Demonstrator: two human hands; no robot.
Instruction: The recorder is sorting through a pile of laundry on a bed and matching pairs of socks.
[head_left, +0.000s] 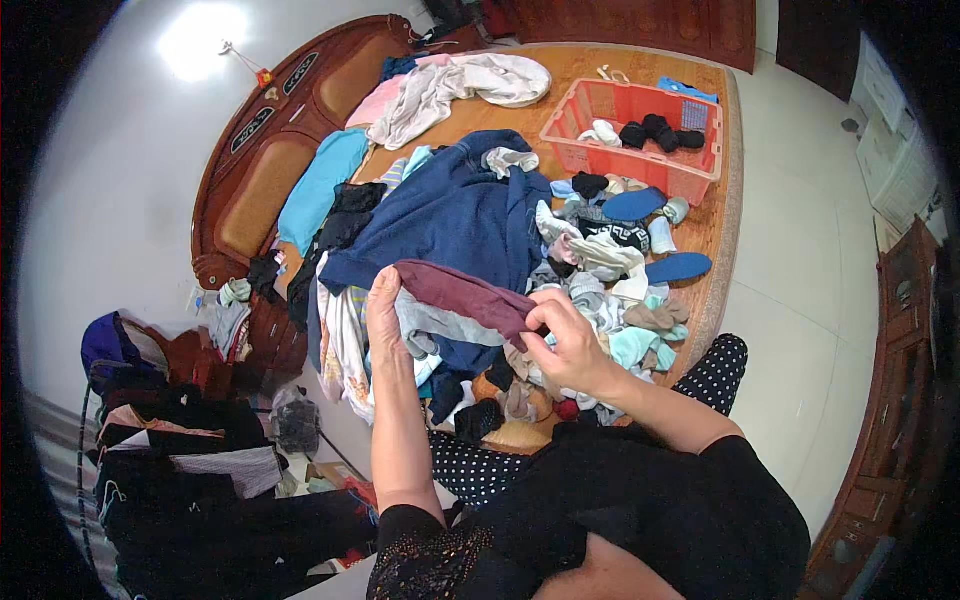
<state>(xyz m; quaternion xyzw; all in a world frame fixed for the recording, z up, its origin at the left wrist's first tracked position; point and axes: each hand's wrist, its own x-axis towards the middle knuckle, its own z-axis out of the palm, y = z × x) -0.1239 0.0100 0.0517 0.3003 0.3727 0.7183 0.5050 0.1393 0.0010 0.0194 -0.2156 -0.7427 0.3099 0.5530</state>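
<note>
A maroon sock is stretched between my two hands, with a light grey sock lying along its underside. My left hand grips both at one end, thumb up. The fingers of my right hand pinch the maroon sock's other end. Below them a dark blue garment is spread on the bed. To its right lies a heap of loose socks, with blue insoles among them. A red plastic basket behind the heap holds white and black rolled socks.
At the left, a turquoise cloth and black garments lie near the wooden headboard. A pale crumpled garment lies farther back. Dark clothes hang on a rack at the lower left. A wooden cabinet stands at the right.
</note>
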